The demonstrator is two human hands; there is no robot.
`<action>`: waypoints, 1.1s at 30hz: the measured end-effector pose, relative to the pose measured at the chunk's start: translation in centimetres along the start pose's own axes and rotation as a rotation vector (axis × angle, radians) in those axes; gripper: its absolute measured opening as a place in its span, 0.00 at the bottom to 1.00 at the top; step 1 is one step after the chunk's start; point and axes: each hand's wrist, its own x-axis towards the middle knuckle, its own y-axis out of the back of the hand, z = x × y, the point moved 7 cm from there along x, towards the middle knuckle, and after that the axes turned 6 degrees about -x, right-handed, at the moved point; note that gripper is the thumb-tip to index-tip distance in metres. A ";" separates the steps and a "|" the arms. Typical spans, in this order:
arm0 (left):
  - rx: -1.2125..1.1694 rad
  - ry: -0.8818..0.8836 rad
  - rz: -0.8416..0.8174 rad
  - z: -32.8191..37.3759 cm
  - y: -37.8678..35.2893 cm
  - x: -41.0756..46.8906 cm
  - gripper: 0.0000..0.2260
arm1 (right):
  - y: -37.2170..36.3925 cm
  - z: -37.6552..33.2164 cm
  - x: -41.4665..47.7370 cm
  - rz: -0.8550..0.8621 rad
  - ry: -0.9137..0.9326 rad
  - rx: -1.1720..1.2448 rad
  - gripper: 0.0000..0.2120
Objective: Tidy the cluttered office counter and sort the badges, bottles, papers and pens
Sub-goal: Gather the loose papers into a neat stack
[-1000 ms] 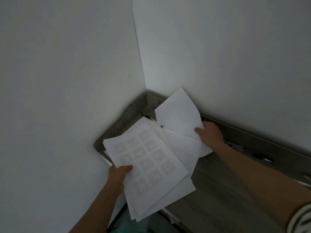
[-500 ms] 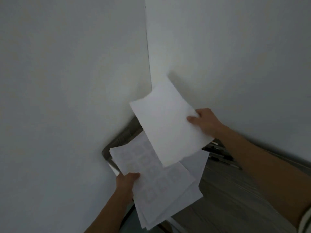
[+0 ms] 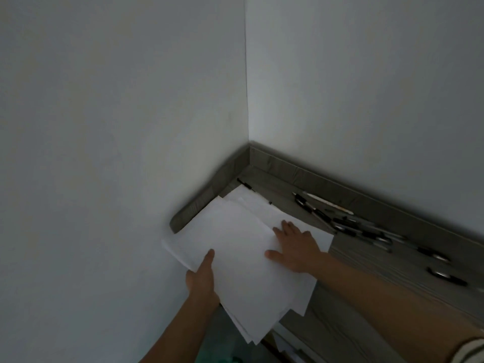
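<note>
Papers lie lengthwise along front of counter.

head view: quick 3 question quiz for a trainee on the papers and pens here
1. True or false: the right hand lies flat on top of the paper stack.
2. Multiple choice: where do most of the pens lie? A) on top of the papers. B) on the counter to the right of the stack, along the back wall. C) upright in a cup.
3. Fill in: the left hand grips the stack's near left edge with its ____ on top of the sheets.

Key: 1 true; 2 B; 3 thumb.
</note>
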 end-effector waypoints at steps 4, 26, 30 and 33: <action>0.079 0.005 0.016 0.0 0.9 0.4 0.28 | 0.9 -2.2 -0.8 -0.003 0.078 0.048 0.41; 0.337 -0.243 -0.446 6.6 -4.0 -3.1 0.16 | 5.9 4.1 2.6 0.259 -0.071 1.141 0.37; 0.402 -0.347 -0.678 10.4 -9.2 -6.6 0.17 | 5.3 3.2 0.1 -0.015 0.042 1.515 0.41; 0.446 -0.423 -0.810 13.0 -12.2 -8.9 0.17 | 8.1 3.3 -2.2 0.009 0.168 1.625 0.46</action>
